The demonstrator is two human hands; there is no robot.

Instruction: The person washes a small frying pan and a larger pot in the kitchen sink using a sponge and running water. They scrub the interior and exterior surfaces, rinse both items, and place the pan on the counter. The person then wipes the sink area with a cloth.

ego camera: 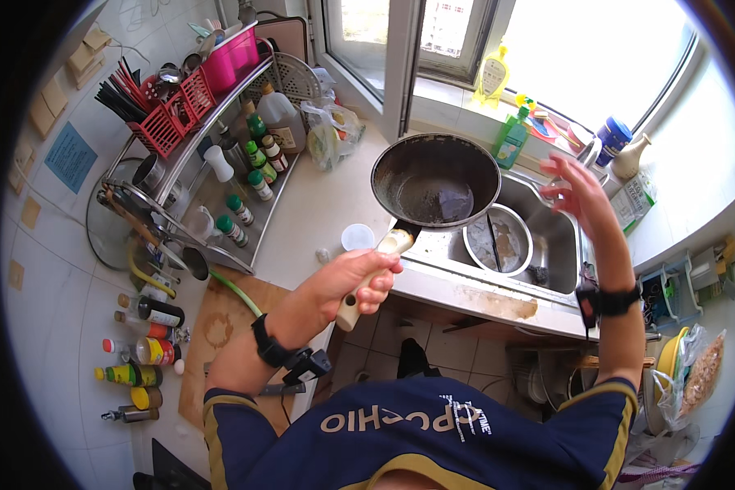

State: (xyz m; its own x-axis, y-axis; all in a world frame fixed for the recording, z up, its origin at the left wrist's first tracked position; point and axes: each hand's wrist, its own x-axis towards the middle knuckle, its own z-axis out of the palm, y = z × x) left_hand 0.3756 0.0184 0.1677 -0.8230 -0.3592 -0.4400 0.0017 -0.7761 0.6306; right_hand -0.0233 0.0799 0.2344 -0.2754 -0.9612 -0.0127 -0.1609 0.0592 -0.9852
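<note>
My left hand [356, 286] is closed around the pale handle of a dark, deep frying pan [429, 184]. The pan is held over the counter and the left edge of the steel sink [563, 245], and a little liquid seems to shine on its worn inside. My right hand [571, 187] is raised over the right side of the sink, fingers apart and slightly blurred, with nothing seen in it. Beneath the pan's right side, a round white basin [496, 242] with cloudy water and a dark thin utensil sits in the sink. A dark scourer [537, 275] lies beside it.
Behind the sink stand a green dish soap bottle [512, 138] and a blue tub [612, 141]. A small white plastic bowl [358, 237] is left of the pan. A rack [251, 245] with spice bottles stands farther left. A knife [285, 389] lies on the wooden board [220, 327].
</note>
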